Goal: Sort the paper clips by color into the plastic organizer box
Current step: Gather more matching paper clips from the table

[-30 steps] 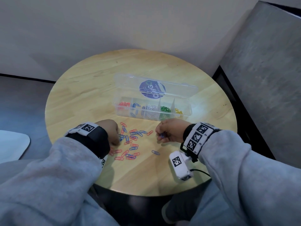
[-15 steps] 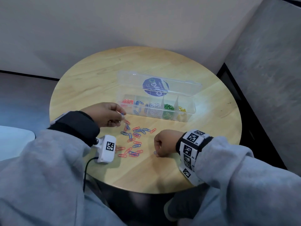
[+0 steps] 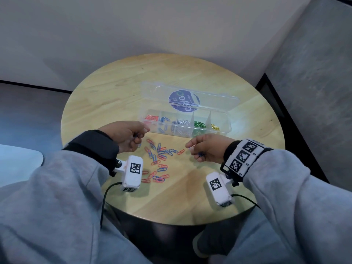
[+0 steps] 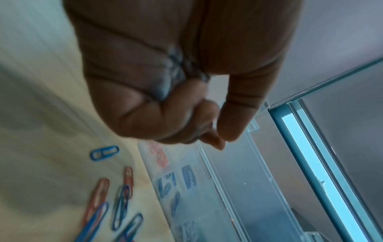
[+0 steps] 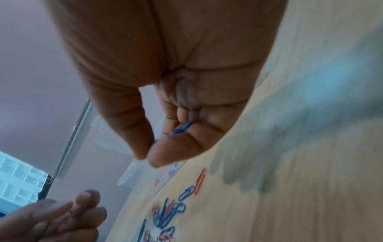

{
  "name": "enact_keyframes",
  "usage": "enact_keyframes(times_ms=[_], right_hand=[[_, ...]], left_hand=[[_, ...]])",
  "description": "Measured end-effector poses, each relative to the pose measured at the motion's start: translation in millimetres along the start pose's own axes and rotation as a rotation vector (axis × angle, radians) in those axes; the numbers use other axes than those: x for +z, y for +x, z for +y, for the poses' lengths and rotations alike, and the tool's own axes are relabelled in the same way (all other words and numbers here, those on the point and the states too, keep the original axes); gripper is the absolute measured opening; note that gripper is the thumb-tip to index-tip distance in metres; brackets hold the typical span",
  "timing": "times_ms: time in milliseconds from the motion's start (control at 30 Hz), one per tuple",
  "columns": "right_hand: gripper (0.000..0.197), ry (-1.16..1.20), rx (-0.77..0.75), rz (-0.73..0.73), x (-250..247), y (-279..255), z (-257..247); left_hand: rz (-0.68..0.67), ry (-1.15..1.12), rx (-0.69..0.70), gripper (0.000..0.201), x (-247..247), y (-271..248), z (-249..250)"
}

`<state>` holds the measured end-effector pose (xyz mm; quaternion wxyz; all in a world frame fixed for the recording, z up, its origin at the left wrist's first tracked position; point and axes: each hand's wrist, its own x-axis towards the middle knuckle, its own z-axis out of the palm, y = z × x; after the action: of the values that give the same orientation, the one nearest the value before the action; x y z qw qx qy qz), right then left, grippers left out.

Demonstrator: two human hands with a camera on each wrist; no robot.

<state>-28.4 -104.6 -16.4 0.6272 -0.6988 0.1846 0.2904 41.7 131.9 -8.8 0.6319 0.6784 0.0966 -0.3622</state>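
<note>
Lifting from the table, the right hand (image 3: 208,148) was pinched on a blue clip (image 5: 180,129); the left hand (image 3: 124,136) — fingers curled round blue clips — had been raised beside the organizer box (image 3: 226,128).

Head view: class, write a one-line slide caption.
Two hands, left and right, lift paper clips from a red-and-blue pile beside the clear plastic organizer box.

We see a round wooden table (image 3: 118,96) set against a pale wall (image 3: 133,25), a grey textured panel (image 3: 314,82) at right, and dark flooring (image 3: 28,111) at left.
</note>
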Motion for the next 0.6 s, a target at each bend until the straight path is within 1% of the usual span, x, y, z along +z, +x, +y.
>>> enact_keyframes(times_ms=[100, 133, 200, 233, 267, 367, 500, 600], right_hand=[[0.023, 0.105, 0.028, 0.023, -2.7, -1.7, 3.2], [0.024, 0.157, 0.038, 0.034, -3.7, -1.8, 4.2], [0.026, 0.273, 0.062, 0.048, -5.5, -1.3, 4.4], [0.028, 0.316, 0.074, 0.044, -5.8, -1.1, 3.2], [0.029, 0.335, 0.085, 0.04, -5.0, -1.1, 1.4], [0.027, 0.272, 0.092, 0.056, 0.0, -0.5, -3.5], [0.025, 0.192, 0.088, 0.104, 4.2, 2.1, -1.9], [0.029, 0.2, 0.103, 0.105, 5.5, 3.6, 0.4]], left_hand=[[0.115, 0.252, 0.034, 0.019, -3.8, 3.7, 3.9], [0.15, 0.405, 0.056, 0.018, -6.1, 4.4, 4.8], [0.217, 0.833, 0.113, 0.009, -9.4, 4.9, 2.1], [0.237, 1.012, 0.136, 0.007, -7.8, 4.2, 0.1], [0.231, 1.126, 0.143, 0.01, -4.2, 3.5, -2.5], [0.128, 1.263, 0.172, 0.022, 14.0, 4.4, -8.3], [0.099, 1.432, 0.207, 0.02, 28.5, 8.0, -7.7], [0.074, 1.479, 0.2, 0.02, 31.3, 11.3, -11.3]])
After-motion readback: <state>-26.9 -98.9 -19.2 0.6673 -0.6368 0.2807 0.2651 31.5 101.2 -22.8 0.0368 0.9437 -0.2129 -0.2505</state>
